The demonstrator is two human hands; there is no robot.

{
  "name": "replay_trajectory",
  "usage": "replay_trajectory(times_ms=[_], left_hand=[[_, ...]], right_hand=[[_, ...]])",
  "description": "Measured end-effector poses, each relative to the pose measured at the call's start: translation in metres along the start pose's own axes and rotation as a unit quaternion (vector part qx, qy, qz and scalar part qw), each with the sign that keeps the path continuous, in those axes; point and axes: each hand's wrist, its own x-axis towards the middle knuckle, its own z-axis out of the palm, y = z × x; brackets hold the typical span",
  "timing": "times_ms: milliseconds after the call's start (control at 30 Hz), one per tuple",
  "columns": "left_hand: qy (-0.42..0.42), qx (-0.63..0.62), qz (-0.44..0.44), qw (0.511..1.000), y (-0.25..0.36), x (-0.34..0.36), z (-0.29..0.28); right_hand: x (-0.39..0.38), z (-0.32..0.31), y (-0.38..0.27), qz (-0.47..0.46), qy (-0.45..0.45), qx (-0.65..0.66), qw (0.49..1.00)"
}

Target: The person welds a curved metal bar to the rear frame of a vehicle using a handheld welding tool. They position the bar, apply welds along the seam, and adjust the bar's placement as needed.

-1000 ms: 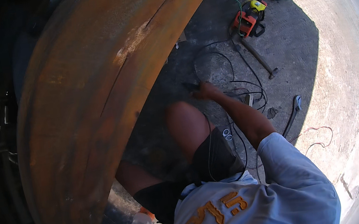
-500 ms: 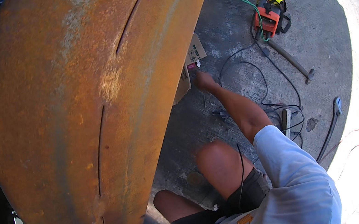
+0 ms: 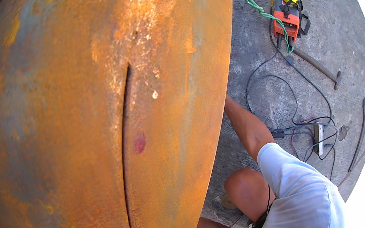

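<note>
From here, my right forearm (image 3: 244,126) reaches behind the rusty slotted metal (image 3: 68,140); both hands hidden, I can't tell their grip.

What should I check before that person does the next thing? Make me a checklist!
1. Right hand easy to see: not ok. The rusty metal piece hides it; only the right arm shows.
2. Left hand in view: not ok. It doesn't show.
3. Hammer away from the arm: ok. It lies apart on the ground.
4. Black cables tidy: not ok. They loop and cross around the pale bar.
5. Metal piece held steady: cannot tell. Its support isn't visible.
</note>
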Motion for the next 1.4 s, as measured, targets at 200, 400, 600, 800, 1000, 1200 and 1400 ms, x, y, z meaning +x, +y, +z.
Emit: replay_trajectory(times_ms=[200,400,600,800,1000,1200,1400], left_hand=[[0.001,-0.003,-0.001,1.000,0.000,0.000,0.001],[0.000,-0.012,-0.002,1.000,-0.007,0.000,-0.006],[0.005,-0.035,-0.005,0.999,-0.016,0.001,-0.015],[0.020,-0.049,0.000,0.999,-0.048,-0.003,-0.041],[0.047,-0.055,0.041,0.997,-0.074,-0.003,-0.076],[0.005,-0.041,-0.111,0.993,-0.080,0.000,-0.090],[0.003,-0.025,-0.081,0.996,-0.100,0.002,-0.083]], right_hand=[[0.009,0.013,-0.037,-0.041,0.071,-0.279,0.957],[-0.071,-0.003,-0.138,-0.301,0.074,-0.460,0.832],[-0.196,0.022,-0.239,-0.476,0.030,-0.528,0.703],[-0.260,0.015,-0.272,-0.494,-0.037,-0.631,0.597],[-0.296,-0.017,-0.303,-0.388,-0.022,-0.698,0.601],[-0.322,-0.035,-0.311,-0.297,-0.021,-0.799,0.523],[-0.289,-0.046,-0.310,-0.261,-0.003,-0.837,0.481]])
